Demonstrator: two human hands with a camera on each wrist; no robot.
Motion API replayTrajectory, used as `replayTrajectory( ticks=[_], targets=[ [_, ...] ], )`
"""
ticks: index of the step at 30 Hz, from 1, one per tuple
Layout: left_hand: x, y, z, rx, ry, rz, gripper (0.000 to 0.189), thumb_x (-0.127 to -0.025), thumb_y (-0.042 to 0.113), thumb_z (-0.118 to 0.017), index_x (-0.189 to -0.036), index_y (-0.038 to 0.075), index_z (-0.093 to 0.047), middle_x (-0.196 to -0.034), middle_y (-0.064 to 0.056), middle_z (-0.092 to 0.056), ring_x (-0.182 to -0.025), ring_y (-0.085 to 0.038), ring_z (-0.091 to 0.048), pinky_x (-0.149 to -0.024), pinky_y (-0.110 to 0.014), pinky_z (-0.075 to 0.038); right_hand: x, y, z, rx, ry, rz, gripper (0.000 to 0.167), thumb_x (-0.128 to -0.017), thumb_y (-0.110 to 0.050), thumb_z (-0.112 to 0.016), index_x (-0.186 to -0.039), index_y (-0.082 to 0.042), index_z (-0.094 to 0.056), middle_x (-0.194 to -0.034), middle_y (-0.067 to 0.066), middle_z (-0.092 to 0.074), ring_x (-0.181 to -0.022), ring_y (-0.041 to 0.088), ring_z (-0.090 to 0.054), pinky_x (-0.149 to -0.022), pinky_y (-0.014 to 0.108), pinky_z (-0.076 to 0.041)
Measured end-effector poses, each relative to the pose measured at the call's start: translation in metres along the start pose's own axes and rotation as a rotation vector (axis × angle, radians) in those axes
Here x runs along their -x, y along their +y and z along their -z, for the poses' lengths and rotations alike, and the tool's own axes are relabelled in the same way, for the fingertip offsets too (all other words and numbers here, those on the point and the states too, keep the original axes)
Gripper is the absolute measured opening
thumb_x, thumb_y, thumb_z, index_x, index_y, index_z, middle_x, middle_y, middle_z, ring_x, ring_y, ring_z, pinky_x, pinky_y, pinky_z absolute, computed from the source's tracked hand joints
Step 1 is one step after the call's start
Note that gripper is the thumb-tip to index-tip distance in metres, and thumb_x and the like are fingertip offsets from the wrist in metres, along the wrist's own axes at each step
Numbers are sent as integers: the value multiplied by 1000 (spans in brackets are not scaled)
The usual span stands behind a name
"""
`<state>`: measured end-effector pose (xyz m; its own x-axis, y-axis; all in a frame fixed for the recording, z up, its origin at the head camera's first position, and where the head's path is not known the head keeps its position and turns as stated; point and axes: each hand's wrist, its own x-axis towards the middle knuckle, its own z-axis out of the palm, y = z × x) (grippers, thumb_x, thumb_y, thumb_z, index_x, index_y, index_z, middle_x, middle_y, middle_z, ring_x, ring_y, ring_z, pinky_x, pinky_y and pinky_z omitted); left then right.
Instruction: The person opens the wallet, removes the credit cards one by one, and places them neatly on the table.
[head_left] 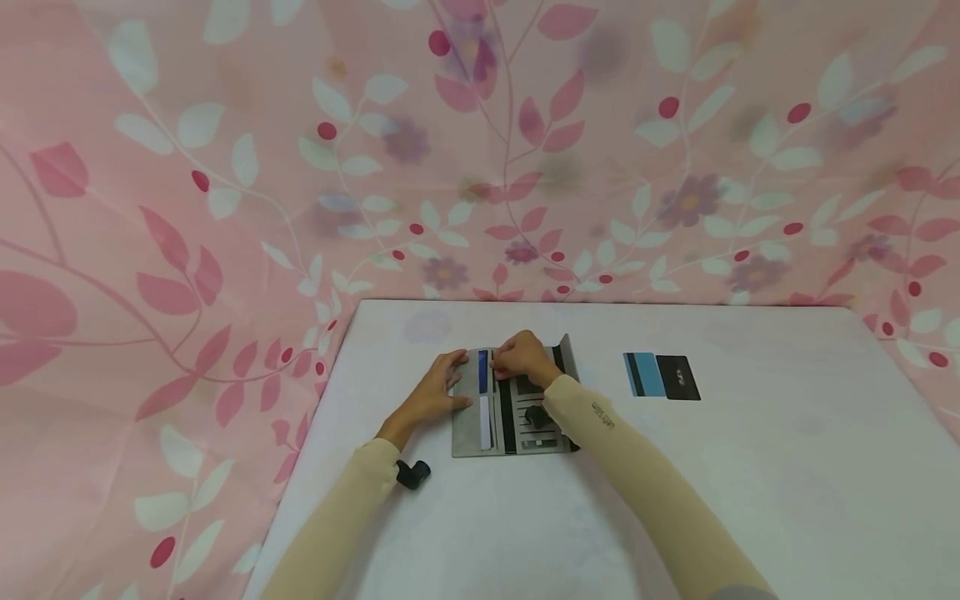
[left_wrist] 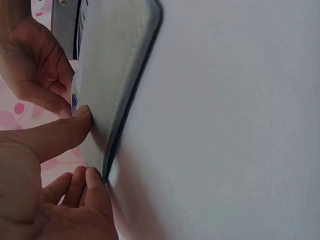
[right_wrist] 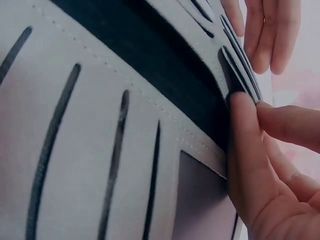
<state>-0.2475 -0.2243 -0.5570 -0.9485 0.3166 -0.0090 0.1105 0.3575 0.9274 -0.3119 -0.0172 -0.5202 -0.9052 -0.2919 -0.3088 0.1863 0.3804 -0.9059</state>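
Observation:
An unfolded grey wallet (head_left: 467, 435) with several card slots lies on the white table. My left hand (head_left: 427, 396) is at its left side. In the left wrist view the thumb (left_wrist: 75, 131) rests on the wallet's face, with the other fingertips at its edge. Farther in, my right hand (head_left: 523, 357) pinches the edge of the wallet's slotted panel; its thumb and forefinger (right_wrist: 285, 122) meet there in the right wrist view. A dark blue card (head_left: 483, 372) and a whitish card (head_left: 485, 423) show in the left panel's slots. The right forearm covers part of the right panel.
Right of the wallet, a light blue card (head_left: 648, 375) with a dark stripe lies beside a black card (head_left: 678, 377). Pink floral cloth (head_left: 525, 167) hangs behind the table. A small black wrist camera (head_left: 413, 474) sticks out from the left sleeve.

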Motion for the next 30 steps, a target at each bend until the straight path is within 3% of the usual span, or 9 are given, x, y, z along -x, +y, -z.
replayTrajectory(
  ticks=[7, 16, 21, 30],
  targets=[
    [1, 1, -2, 7, 0, -5, 95, -74, -16, -75, -151, 0, -23, -147, -17, -30, -141, -28, -29, -115, -33, -34, 5, 3, 3, -107, 6, 3, 16, -83, 5, -73, -98, 11, -71, -81, 16, -71, -67, 24, -71, -67, 35, -63],
    [3, 5, 1, -28, 4, 8, 96, -73, -16, -75, -152, 0, -22, -147, -16, -30, -141, -27, -29, -115, -31, -34, 5, 14, 23, -74, 71, 25, 18, -83, 3, -73, -99, 10, -72, -82, 16, -71, -62, 18, -70, -64, 32, -63],
    [7, 8, 3, -15, 11, 19, 96, -72, -19, -75, -151, -2, -23, -147, -17, -30, -141, -28, -28, -115, -32, -34, 8, 17, 28, -88, 29, -3, 21, -84, -2, -74, -102, 9, -71, -88, 17, -71, -64, 16, -70, -67, 32, -63],
    [3, 5, -2, -14, -3, -26, 94, -72, -18, -75, -150, -3, -25, -146, -22, -31, -140, -32, -29, -116, -38, -33, 13, 21, 34, -94, 76, -16, 21, -83, -3, -76, -100, 8, -71, -89, 17, -70, -63, 17, -70, -65, 30, -63]
  ],
)
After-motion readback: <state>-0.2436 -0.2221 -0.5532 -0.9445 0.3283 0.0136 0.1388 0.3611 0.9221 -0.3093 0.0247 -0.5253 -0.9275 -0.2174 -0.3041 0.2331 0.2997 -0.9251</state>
